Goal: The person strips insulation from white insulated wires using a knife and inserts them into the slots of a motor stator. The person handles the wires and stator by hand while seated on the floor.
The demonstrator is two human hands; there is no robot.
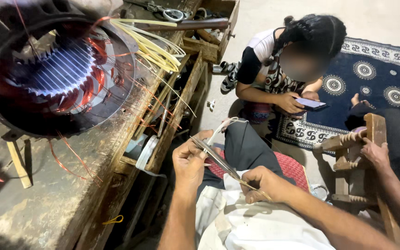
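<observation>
Your left hand (188, 162) is pinched tight on a pair of scissors (218, 159), blades running across to your right hand (262, 183), which is clamped on a thin yellow strip (255, 187). Beyond your left hand sits the motor (56, 74) on the workbench (33, 203).

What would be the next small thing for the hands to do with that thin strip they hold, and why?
Probably slide the left hand along the thin strip towards the right hand. Both hands pinch it over the lap, stretched between them, and the motor stator with copper windings waits on the workbench, beside a bundle of similar yellow strips.
</observation>
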